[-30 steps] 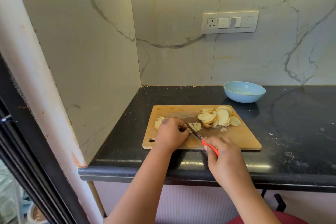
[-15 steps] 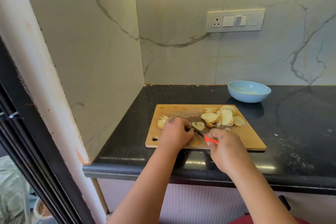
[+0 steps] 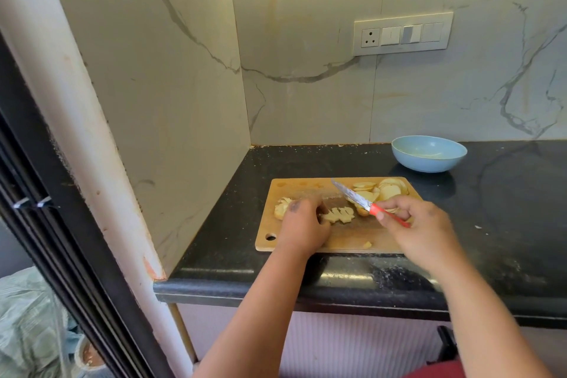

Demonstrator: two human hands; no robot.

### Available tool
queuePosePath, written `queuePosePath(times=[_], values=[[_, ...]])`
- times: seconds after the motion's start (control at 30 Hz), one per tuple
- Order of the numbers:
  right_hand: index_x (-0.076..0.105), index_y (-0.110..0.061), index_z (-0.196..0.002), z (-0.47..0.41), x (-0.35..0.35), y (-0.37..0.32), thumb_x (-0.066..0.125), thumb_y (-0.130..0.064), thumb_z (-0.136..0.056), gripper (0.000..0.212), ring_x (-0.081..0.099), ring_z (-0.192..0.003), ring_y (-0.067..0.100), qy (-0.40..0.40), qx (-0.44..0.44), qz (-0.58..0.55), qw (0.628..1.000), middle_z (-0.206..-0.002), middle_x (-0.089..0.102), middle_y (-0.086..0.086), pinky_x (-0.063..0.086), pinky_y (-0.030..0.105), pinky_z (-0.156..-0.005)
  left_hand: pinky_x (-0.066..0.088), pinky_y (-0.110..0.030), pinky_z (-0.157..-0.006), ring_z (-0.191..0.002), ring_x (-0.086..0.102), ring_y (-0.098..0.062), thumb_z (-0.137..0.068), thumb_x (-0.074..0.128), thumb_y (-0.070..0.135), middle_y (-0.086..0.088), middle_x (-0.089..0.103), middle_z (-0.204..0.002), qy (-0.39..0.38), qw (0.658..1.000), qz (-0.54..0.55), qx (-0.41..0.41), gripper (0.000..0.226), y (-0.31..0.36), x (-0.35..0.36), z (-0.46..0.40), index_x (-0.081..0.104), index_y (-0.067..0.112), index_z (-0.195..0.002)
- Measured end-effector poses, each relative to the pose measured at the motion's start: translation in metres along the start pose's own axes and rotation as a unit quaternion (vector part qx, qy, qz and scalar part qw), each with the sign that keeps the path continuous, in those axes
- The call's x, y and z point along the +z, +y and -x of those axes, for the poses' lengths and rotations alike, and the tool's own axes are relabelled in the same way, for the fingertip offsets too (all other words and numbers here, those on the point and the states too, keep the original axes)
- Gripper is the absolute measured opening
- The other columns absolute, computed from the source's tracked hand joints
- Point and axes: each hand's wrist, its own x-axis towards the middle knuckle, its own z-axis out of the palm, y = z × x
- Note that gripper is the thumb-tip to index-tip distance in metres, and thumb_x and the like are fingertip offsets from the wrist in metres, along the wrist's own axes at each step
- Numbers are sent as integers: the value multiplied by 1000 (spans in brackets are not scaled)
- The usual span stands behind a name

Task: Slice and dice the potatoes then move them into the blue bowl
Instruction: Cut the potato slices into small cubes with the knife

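1. The black bench (image 3: 506, 224) carries everything; the wooden cutting board (image 3: 306, 186) sits at its front edge, towards the left wall.
2. The blue bowl (image 3: 429, 153) stands near the bench's back edge, beyond the board's far right corner. No potato shows in it, only a pale smear I cannot identify, so I judge the moving step not yet begun.
3. A heap of round potato slices (image 3: 389, 190) fills the board's far right corner: slicing looks largely done, dicing barely started.
4. The left hand (image 3: 302, 222), fingers curled, presses down on a few cut strips (image 3: 339, 214) mid-board; more potato pieces (image 3: 281, 207) lie just beyond it by the left edge.
5. The right hand (image 3: 425, 228) grips the red-handled knife (image 3: 366, 204), its blade lifted and angled over the board.
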Motion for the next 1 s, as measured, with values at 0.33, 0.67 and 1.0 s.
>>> queuePosePath(times=[0.33,0.67,1.0], values=[[72,-28,-100,-7,29,31,65,-31,-90,12,52,-64,16,117,8,-47,992,-66,57,0,42,30,-57,43,-30,-97,-116,51,-15,-91,62,37,3,62,-120,-15,997,-35,74,35,-4,10,-5,59,22,-122],[72,-26,-97,-6,27,30,65,-26,-91,9,51,-71,6,115,-20,-44,992,-58,50,-7,37,14,-57,50,-36,-92,-109,61,-19,-96,56,39,4,69,-118,-92,980,-124,125,30,18,23,-31,70,23,-117],[72,-21,-98,-3,25,25,66,-18,-90,10,53,-62,2,100,-30,-44,994,-61,52,-12,39,7,-55,31,-39,-101,-115,45,-26,-99,37,21,-3,61,-111,17,931,-354,91,28,2,1,-38,64,17,-100]])
